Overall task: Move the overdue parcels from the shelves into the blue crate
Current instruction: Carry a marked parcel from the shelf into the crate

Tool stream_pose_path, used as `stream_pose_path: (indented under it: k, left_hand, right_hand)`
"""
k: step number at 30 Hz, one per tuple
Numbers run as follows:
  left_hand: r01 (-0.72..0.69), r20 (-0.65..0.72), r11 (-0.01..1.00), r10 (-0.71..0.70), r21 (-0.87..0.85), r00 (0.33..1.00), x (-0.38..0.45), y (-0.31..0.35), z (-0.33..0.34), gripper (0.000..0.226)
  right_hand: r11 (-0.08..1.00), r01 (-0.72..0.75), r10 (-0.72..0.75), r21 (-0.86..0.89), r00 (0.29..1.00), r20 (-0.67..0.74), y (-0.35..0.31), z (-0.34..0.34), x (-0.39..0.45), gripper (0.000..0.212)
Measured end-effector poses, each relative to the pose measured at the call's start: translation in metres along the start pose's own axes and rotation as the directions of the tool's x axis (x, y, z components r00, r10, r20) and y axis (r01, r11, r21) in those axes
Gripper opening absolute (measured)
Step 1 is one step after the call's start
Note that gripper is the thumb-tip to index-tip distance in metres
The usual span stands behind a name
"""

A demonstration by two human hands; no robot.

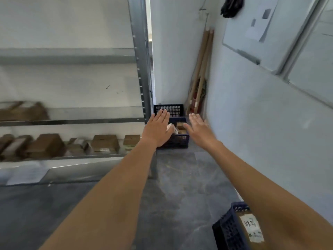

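A blue crate [173,110] stands on the floor in the corner beside the metal shelving [141,73]. Brown parcels [181,128] and a white one lie inside it. My left hand [158,128] and my right hand [200,129] are stretched out over the crate with straight fingers, holding nothing. Several brown parcels [104,142] lie in a row on the low shelf at the left, and one more [23,110] sits on the shelf above.
A second blue crate [228,226] with a labelled brown parcel [249,226] sits at the bottom right. Wooden poles [201,69] lean in the corner. A whiteboard [259,31] hangs on the right wall. The floor [180,177] is grey.
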State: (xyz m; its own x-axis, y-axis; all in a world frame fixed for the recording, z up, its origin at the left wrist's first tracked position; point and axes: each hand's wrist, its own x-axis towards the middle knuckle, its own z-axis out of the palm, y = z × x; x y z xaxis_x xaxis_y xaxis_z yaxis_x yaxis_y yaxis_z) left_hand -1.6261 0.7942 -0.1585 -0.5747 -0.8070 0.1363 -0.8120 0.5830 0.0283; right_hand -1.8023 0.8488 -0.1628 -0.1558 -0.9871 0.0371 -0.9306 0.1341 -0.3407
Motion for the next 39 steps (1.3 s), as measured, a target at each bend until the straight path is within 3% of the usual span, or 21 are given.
stream_pose_path:
  k: [6, 19, 26, 31, 39]
  left_hand:
    - [0.109, 0.000, 0.994, -0.110, 0.027, 0.994, -0.026, -0.102, -0.006, 0.064]
    - [0.281, 0.015, 0.960, -0.281, -0.004, 0.960, -0.081, -0.301, 0.000, 0.065]
    - [0.367, 0.030, 0.926, -0.366, -0.091, 0.930, -0.089, -0.354, 0.025, 0.065]
    - [0.396, 0.115, 0.893, -0.380, -0.214, 0.918, -0.082, -0.367, 0.063, 0.061]
    - [0.446, 0.255, 0.843, -0.380, -0.300, 0.889, -0.034, -0.402, 0.125, 0.058]
  right_hand:
    - [0.990, 0.138, -0.138, -0.035, 0.990, 0.009, -0.096, 0.038, 0.040, 0.062]
    - [0.964, 0.266, -0.266, 0.015, 0.961, 0.081, -0.275, 0.150, 0.106, 0.063]
    - [0.963, 0.259, -0.267, 0.075, 0.956, 0.119, -0.303, 0.182, 0.141, 0.062]
    - [0.962, 0.197, -0.228, 0.189, 0.960, 0.164, -0.286, 0.212, 0.164, 0.060]
    - [0.945, -0.013, -0.062, 0.326, 0.974, 0.219, -0.236, 0.252, 0.222, 0.058]
